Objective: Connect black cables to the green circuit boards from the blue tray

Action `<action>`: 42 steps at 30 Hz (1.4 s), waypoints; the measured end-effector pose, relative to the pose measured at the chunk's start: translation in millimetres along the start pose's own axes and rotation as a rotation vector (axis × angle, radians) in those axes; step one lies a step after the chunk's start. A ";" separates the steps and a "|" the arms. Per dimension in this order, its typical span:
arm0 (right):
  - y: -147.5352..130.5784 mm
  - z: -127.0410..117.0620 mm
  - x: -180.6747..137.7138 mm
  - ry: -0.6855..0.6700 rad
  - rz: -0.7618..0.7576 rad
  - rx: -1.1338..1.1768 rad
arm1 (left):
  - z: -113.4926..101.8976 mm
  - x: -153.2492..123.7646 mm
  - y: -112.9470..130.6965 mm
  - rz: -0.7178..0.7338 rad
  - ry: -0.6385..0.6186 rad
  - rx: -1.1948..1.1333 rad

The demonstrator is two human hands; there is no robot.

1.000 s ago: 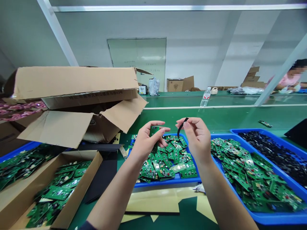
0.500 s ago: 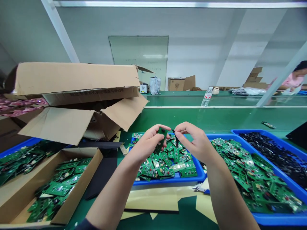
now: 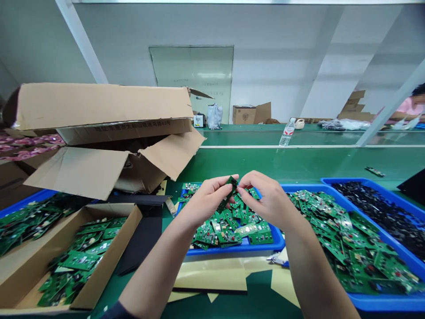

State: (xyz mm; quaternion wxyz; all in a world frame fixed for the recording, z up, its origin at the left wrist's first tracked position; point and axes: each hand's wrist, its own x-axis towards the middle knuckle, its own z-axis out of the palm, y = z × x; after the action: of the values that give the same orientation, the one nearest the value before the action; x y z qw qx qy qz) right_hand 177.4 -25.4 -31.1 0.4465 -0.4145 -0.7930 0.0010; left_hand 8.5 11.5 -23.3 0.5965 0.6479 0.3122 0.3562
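My left hand (image 3: 210, 195) is closed on a small green circuit board (image 3: 227, 196), tilted with its upper end to the right. The fingers of my right hand (image 3: 262, 195) are pinched at that end, around a small black strip (image 3: 234, 182) that is mostly hidden by the fingertips. Whether the strip touches the board's surface or sits in it, I cannot tell. Both hands are above a blue tray (image 3: 232, 250) heaped with similar circuit boards (image 3: 219, 230).
At right, another blue tray (image 3: 388, 303) holds boards; a further one (image 3: 327, 180) holds black strips. Pliers (image 3: 278, 260) lie before the middle tray. A cardboard box (image 3: 109, 261) of boards and a large open carton (image 3: 106, 106) stand left. A bottle (image 3: 287, 133) stands behind.
My right hand has moved left with the black strip, bringing it to the upper end of the board. The board in my left hand has turned slightly.
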 end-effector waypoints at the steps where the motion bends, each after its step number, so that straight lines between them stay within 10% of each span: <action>1: 0.4 0.3 0.1 0.003 0.004 0.000 | 0.3 0.0 -0.1 0.014 -0.012 0.010; 42: 1.6 7.0 0.1 0.057 0.105 0.036 | 7.8 0.2 3.7 0.047 0.014 -0.047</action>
State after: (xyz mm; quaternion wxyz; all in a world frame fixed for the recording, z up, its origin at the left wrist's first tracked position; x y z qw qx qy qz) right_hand 173.4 -21.8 -35.9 0.4757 -0.4472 -0.7570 0.0269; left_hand 15.0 7.0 -19.9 0.6007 0.6384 0.2929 0.3817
